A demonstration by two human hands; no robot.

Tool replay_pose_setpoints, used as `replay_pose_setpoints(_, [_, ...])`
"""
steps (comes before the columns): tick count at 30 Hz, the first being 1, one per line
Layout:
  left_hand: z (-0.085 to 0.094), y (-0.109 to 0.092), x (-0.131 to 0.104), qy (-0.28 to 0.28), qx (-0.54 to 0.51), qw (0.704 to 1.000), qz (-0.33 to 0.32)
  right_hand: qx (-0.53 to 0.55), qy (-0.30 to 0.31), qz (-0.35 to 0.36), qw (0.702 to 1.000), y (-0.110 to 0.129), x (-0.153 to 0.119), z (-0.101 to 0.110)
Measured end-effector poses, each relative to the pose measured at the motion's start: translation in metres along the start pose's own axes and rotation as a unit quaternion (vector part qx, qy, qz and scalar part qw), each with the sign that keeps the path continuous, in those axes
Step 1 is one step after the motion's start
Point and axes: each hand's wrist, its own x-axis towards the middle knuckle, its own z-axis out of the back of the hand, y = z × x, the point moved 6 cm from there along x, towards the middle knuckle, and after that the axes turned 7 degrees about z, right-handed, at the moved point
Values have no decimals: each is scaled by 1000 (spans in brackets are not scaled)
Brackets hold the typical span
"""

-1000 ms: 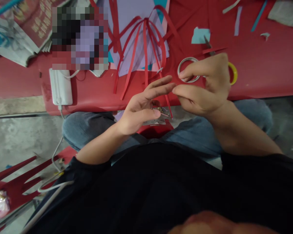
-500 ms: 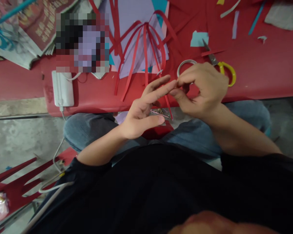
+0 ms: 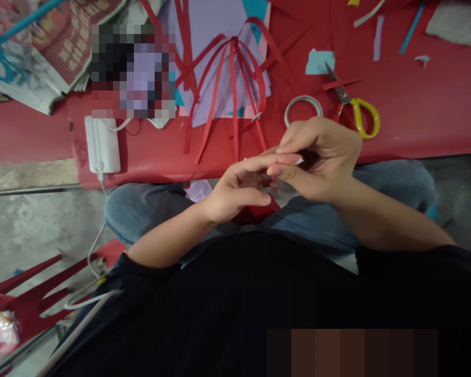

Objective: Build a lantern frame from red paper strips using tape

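My left grip [image 3: 237, 188] is loosely spread at the centre of the frame, thumb apart from the extended forefinger; a small white scrap [image 3: 299, 161] shows at that forefinger's tip. My right grip [image 3: 322, 157] bends over the same fingertip, thumb and forefinger on either side; I cannot tell whether it pinches the scrap. At upper left, printed newspaper sheets [image 3: 68, 50] carry pale characters on dark red, too blurred to read; the one white, oblong power bank [image 3: 102, 144] below shows no legible label. Several narrow red paper strips [image 3: 233, 78] fan over purple paper sheets [image 3: 210, 18] at upper centre. Right of them I count one pale, ring-shaped tape roll [image 3: 303, 98], one pair of yellow-handled metal scissors [image 3: 355, 112] and one light-blue paper piece [image 3: 317, 62]. The red surface [image 3: 427, 99] stretches from the scissors to the frame's right side; its near edge runs behind my wrists.
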Motion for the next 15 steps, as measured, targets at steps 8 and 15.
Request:
replay_pose_setpoints(8, [-4, 5, 3, -6, -141, 989, 46, -27, -32, -78, 996, -13, 3, -5])
replay_pose_setpoints(15, [-5, -6, 2, -15, -123, 992, 30, -120, -131, 97, 979, -21, 2, 4])
